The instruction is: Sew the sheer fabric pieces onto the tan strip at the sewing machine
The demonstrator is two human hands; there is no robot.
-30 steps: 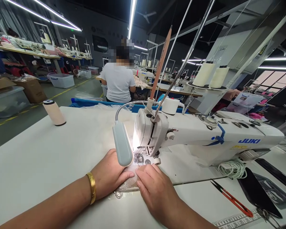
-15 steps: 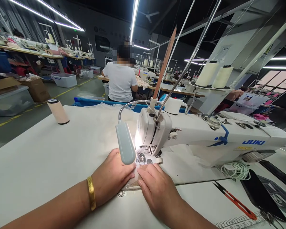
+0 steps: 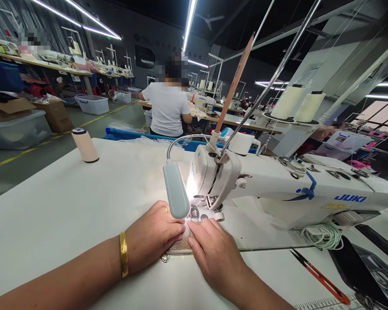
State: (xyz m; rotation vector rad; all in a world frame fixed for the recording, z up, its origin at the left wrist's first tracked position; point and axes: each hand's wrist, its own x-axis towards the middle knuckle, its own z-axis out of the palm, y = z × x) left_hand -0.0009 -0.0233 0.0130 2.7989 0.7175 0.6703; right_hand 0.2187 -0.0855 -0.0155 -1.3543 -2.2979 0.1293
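Note:
My left hand (image 3: 160,228), with a gold bangle on its wrist, lies left of the presser foot (image 3: 194,212), fingers bent and pressed together. Close by on the right, my right hand (image 3: 213,245) has its fingertips pressed down at the near side of the foot. Between them shows a small piece of thin, pale fabric (image 3: 186,234), held at its two sides; the fingers cover most of it. Above is the head of a white sewing machine (image 3: 210,172). A grey-green lamp (image 3: 177,189) on a bent neck shines on the needle area and hides part of my left fingertips.
A peach thread cone (image 3: 85,146) stands on the white table (image 3: 51,215) at the left. Right of my forearm lie orange-handled thread snips (image 3: 323,277), a ruler (image 3: 330,302) and a coil of pale cord (image 3: 321,236). A person in white (image 3: 168,107) sits ahead.
The view has shifted slightly, so the machine and table appear further right. Both hands stay at the presser foot; my fingertips sit slightly closer together over the fabric.

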